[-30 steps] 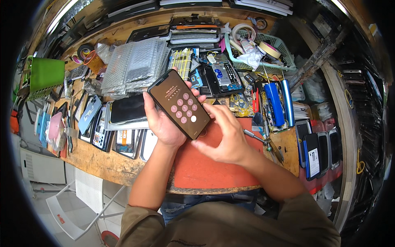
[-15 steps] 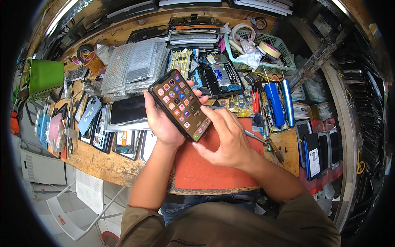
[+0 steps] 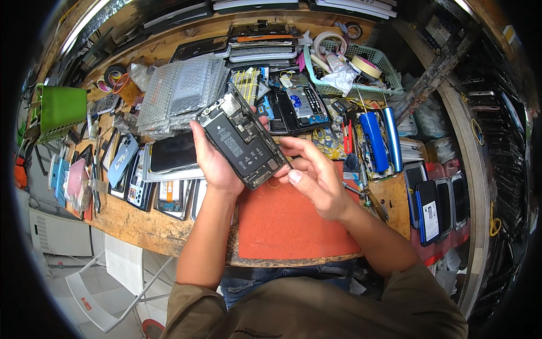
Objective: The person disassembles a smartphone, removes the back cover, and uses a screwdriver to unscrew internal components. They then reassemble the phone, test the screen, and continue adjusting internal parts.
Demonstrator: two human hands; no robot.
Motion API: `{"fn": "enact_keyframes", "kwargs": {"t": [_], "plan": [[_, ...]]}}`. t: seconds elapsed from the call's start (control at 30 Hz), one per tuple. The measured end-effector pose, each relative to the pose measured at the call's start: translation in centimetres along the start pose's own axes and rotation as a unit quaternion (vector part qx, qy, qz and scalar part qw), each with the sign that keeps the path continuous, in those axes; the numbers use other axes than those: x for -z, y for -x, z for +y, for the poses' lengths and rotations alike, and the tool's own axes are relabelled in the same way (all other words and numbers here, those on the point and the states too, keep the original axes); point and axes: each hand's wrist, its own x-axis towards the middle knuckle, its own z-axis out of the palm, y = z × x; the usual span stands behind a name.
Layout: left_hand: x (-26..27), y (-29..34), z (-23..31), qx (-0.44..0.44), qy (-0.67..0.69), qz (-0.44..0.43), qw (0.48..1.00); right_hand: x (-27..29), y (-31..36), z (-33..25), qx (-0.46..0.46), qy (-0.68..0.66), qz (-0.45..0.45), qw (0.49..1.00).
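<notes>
A smartphone (image 3: 232, 144) lies tilted in my left hand (image 3: 219, 178), above an orange-red mat. Its inside shows: a black battery, a circuit board along one side and metal parts at the top. My left thumb runs along its left edge, with the fingers behind it, fingertips showing past the far side. Along the right edge stands a thin dark panel (image 3: 261, 121), seen nearly edge-on; it looks like the raised screen. My right hand (image 3: 322, 186) pinches the lower right corner of this panel between thumb and fingers.
An orange-red mat (image 3: 293, 226) covers the front of the wooden bench (image 3: 152, 226). Behind are bubble-wrap sleeves (image 3: 189, 85), an opened device (image 3: 302, 101) and a green basket (image 3: 389, 82) of tape rolls. Blue cylinders (image 3: 374, 141) and red-handled pliers (image 3: 348, 135) stand right. More phones (image 3: 138, 186) lie left.
The lit screen with its app icons faced up before; now the phone's inside faces up and the panel is raised at its right side. My right fingers have closed on the panel's lower corner.
</notes>
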Motion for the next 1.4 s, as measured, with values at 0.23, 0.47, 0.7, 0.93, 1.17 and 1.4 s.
{"fn": "enact_keyframes", "kwargs": {"t": [0.23,0.47,0.7,0.93,1.17,1.4], "plan": [[0.1,-0.3,-0.3,0.024,-0.169,0.052,0.984,-0.2,0.0,0.6,-0.003,-0.036,0.023,0.999],[-0.1,0.7,0.3,-0.058,-0.337,0.001,0.940,0.1,0.0,0.1,0.022,-0.033,0.037,0.999],[-0.1,1.0,0.6,-0.097,-0.373,0.001,0.923,0.1,0.3,0.2,0.045,0.009,0.021,0.999],[-1.1,1.4,0.4,-0.088,-0.359,0.020,0.929,0.2,0.3,0.5,0.037,0.028,0.023,0.999],[-1.4,1.3,0.7,-0.066,-0.310,0.052,0.947,0.2,0.3,0.5,0.026,0.030,0.018,0.999],[-1.4,1.5,0.8,-0.053,-0.264,0.061,0.961,-0.1,0.4,1.3,0.069,0.066,-0.015,0.995]]}}
